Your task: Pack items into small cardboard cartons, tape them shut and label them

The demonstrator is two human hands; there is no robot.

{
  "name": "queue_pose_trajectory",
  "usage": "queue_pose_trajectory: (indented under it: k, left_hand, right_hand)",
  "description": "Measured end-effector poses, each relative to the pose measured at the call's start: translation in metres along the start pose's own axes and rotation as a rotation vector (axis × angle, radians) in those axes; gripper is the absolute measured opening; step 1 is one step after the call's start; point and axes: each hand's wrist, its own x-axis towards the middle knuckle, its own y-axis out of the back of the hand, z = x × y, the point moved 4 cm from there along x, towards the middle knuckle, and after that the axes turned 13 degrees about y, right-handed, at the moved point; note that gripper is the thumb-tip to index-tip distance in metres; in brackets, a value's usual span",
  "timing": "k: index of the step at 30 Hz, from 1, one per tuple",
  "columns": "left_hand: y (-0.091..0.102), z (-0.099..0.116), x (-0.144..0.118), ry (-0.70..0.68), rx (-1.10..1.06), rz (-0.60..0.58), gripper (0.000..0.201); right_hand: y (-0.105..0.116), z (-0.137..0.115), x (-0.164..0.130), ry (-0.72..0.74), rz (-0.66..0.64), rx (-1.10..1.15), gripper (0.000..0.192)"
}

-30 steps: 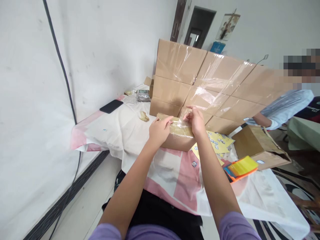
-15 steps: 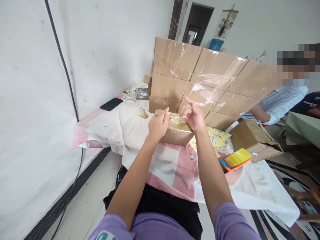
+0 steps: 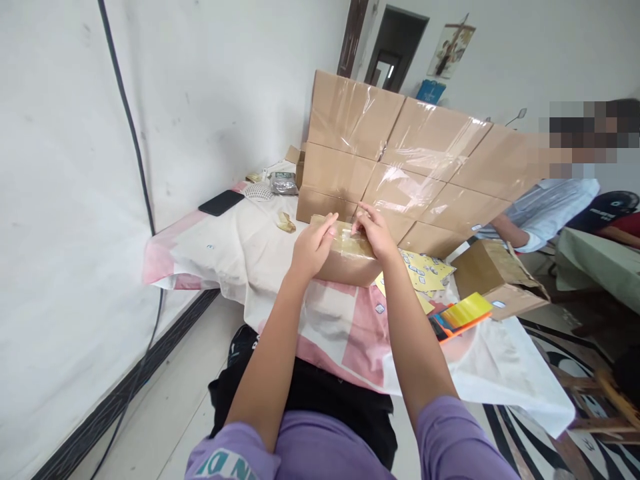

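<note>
Cardboard box (image 3: 345,265) lies under both outstretched hands, left hand (image 3: 311,248) and right hand (image 3: 374,232) pressing its taped top, fingers flat.

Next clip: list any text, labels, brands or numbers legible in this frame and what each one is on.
"IND": partial white letters on the purple sleeve, cut off at the frame edge.
Black shirt at far right: white print, too blurred to read.
Yellow sheet: small printed marks, too small to read.
Wall poster: picture only, no legible words.
Small taped box under the left hand and right hand: no readable print.
</note>
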Motion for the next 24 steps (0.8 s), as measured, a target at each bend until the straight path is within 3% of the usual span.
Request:
queue_pose_trajectory:
  k: [6, 17, 24]
  left_hand:
    - [0.003, -0.010, -0.014, -0.139, 0.054, -0.057, 0.039]
    - [-0.003, 0.017, -0.035, -0.098, 0.331, -0.172, 0.049]
    - [-0.011, 0.023, -0.042, -0.042, 0.396, -0.146, 0.044]
  right_hand:
    - [0.002, 0.008, 0.000, -0.008, 0.005, -0.031, 0.065]
    - [-0.002, 0.009, -0.003, 0.047, -0.021, -0.099, 0.062]
    - [0.001, 0.003, -0.010, 0.089, -0.006, -0.079, 0.064]
